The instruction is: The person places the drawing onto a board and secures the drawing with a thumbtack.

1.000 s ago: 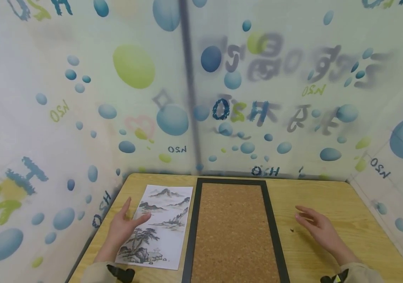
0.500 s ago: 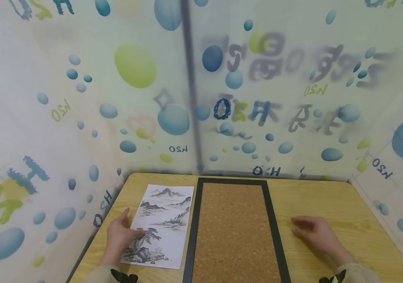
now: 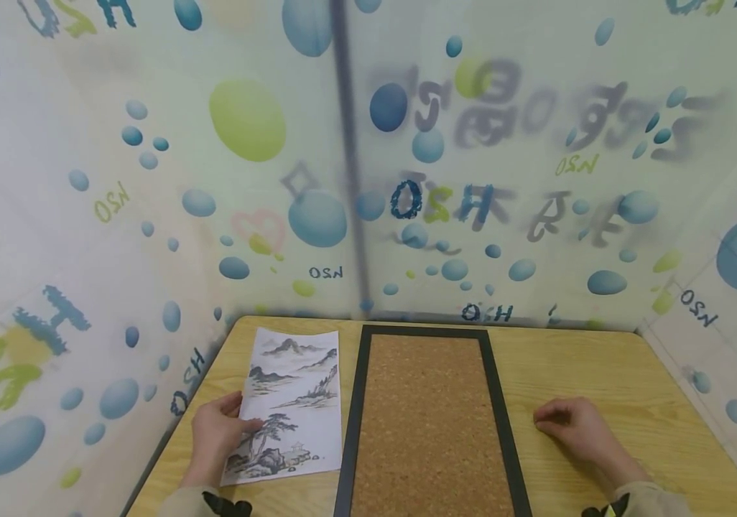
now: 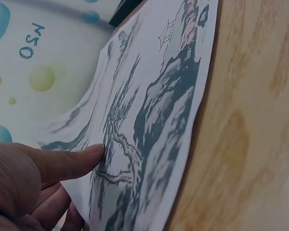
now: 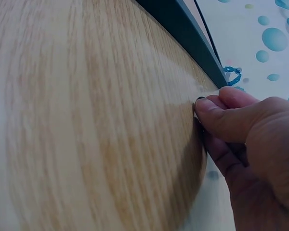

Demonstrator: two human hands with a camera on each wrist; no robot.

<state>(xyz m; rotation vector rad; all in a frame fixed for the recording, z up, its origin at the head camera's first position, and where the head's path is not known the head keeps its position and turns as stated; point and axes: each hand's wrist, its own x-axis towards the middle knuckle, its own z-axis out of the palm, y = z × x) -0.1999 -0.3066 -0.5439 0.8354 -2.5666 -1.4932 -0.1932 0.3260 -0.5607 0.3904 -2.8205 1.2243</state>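
Observation:
My left hand (image 3: 216, 434) pinches the left edge of a white paper sheet (image 3: 317, 452) printed with an ink landscape of mountains and a pine. The thumb (image 4: 72, 163) lies on the printed face, while the other fingers go behind the paper. In the left wrist view the sheet bends up from the table near the hand. On the right, my right hand (image 3: 572, 427) is low over the wood with thumb and fingers pinched together. A small black object (image 5: 200, 98) shows at its fingertips, mostly hidden by them. Between the hands lies a cork board (image 3: 433, 416) with a black frame.
The light wooden table (image 3: 633, 380) carries the board and sheet. A pale wall (image 3: 407, 143) with blue and green bubbles and mirrored lettering stands behind the table's far edge, and similar walls rise at both sides.
My left hand has come down and taken the sheet, which has shifted slightly left and lifted. My right hand has lowered and picked up the small black object that lay on the table.

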